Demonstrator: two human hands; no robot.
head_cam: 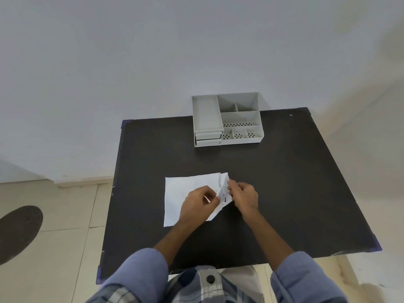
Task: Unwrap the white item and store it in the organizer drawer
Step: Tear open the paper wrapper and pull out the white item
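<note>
I have both hands pinching the paper [185, 193] mid-counter [284, 182]: left hand [197, 205] pins it flat, right hand [242, 196] peels the crumpled edge. The organizer [227, 119] waits far back, drawers shut.

No text, label, brand or number can be read. The crumpled white paper [192, 193] bears a few small black marks, too small and blurred to make out.
</note>
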